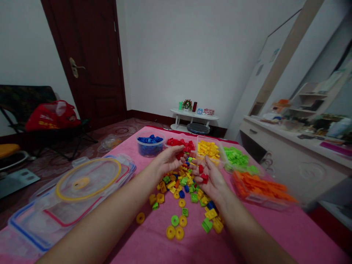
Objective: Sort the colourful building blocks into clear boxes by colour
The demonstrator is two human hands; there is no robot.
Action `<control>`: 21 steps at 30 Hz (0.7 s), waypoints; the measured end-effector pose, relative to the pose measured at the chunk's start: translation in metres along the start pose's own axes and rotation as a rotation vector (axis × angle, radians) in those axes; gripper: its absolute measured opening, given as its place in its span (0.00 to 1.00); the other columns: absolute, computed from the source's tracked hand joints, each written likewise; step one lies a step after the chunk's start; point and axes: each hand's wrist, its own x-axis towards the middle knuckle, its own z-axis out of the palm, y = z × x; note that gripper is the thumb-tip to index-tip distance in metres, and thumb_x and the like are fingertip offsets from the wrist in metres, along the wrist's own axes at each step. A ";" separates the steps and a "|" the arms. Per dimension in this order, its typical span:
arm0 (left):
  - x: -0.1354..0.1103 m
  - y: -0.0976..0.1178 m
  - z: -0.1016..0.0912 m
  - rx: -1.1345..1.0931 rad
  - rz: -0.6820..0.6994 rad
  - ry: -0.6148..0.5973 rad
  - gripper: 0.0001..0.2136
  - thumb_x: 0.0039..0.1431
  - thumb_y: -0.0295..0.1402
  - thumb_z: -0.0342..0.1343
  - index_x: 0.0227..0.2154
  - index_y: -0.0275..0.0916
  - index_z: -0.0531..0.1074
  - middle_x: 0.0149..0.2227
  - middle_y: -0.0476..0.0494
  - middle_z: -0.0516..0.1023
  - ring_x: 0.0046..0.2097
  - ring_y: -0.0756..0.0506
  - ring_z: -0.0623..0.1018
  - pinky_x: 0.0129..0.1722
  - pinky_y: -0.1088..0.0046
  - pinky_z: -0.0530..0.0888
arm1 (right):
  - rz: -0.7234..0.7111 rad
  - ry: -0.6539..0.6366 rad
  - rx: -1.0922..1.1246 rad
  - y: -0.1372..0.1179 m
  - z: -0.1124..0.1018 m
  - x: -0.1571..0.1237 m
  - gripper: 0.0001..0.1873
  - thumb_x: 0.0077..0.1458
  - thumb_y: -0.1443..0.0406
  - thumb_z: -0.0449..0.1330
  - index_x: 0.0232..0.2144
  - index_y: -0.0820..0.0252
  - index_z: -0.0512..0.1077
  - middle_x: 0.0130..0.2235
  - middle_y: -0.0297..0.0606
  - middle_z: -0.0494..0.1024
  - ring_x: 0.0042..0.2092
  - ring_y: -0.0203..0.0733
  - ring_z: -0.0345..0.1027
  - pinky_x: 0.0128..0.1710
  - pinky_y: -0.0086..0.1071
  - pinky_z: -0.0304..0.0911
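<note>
My right hand is palm up over the pile, its fingers curled around a few red building blocks. My left hand faces it, fingers bent inward. Red shows at its fingertips, but I cannot tell whether that is a held block or the tub behind. Between and below both hands spreads a mixed pile of building blocks in yellow, green, blue and orange. Several yellow wheel pieces and one green wheel piece lie nearer to me. Just beyond the hands are a tub of red blocks and a tub of yellow blocks.
A round tub of blue blocks stands far left; tubs of green blocks and orange blocks curve along the right. Clear lids are stacked on the left of the pink cloth. A white dresser stands beyond, at right.
</note>
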 end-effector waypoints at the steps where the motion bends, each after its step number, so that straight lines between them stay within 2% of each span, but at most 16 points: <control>1: -0.001 -0.001 0.004 -0.091 -0.012 0.004 0.04 0.53 0.28 0.52 0.26 0.33 0.69 0.27 0.45 0.72 0.28 0.53 0.71 0.26 0.81 0.69 | 0.009 0.004 0.004 0.001 0.001 0.000 0.19 0.59 0.54 0.46 0.33 0.65 0.66 0.24 0.38 0.71 0.21 0.29 0.60 0.13 0.17 0.49; 3: -0.004 -0.004 0.010 -0.173 0.009 0.000 0.07 0.55 0.31 0.51 0.27 0.35 0.69 0.29 0.45 0.73 0.30 0.52 0.73 0.31 0.76 0.73 | 0.042 -0.010 0.015 0.004 0.003 0.000 0.19 0.59 0.54 0.46 0.33 0.65 0.66 0.25 0.39 0.72 0.22 0.29 0.62 0.14 0.17 0.52; 5: -0.007 -0.008 0.016 -0.147 0.049 -0.015 0.10 0.56 0.36 0.50 0.27 0.34 0.70 0.32 0.44 0.74 0.32 0.51 0.73 0.36 0.74 0.73 | 0.071 -0.042 0.029 0.007 0.004 0.000 0.19 0.59 0.54 0.46 0.32 0.64 0.65 0.24 0.38 0.71 0.22 0.30 0.63 0.14 0.16 0.50; 8: -0.013 -0.014 0.025 0.003 0.098 -0.039 0.15 0.57 0.42 0.48 0.29 0.34 0.71 0.36 0.42 0.75 0.37 0.51 0.73 0.39 0.75 0.71 | 0.071 -0.063 0.045 0.011 0.005 0.000 0.19 0.59 0.52 0.46 0.32 0.63 0.64 0.23 0.37 0.70 0.21 0.30 0.63 0.12 0.16 0.47; 13: -0.022 -0.021 0.034 0.222 0.245 -0.076 0.21 0.55 0.49 0.47 0.32 0.34 0.72 0.40 0.40 0.75 0.44 0.47 0.73 0.40 0.74 0.69 | 0.006 -0.013 0.069 0.010 0.007 -0.002 0.14 0.60 0.57 0.45 0.33 0.61 0.64 0.23 0.35 0.70 0.19 0.30 0.62 0.10 0.16 0.45; 17: -0.024 -0.032 0.036 0.449 0.326 -0.081 0.23 0.56 0.50 0.45 0.36 0.34 0.73 0.41 0.40 0.75 0.44 0.45 0.73 0.38 0.74 0.69 | 0.025 0.035 0.090 0.012 0.007 -0.002 0.14 0.60 0.58 0.44 0.31 0.61 0.64 0.22 0.33 0.71 0.18 0.30 0.62 0.09 0.17 0.47; 21: -0.023 -0.041 0.037 0.661 0.476 -0.057 0.23 0.57 0.49 0.44 0.37 0.34 0.73 0.40 0.42 0.75 0.41 0.46 0.73 0.39 0.73 0.69 | -0.041 0.120 0.114 0.016 0.003 0.003 0.08 0.59 0.64 0.48 0.30 0.59 0.64 0.20 0.30 0.70 0.17 0.30 0.62 0.09 0.16 0.47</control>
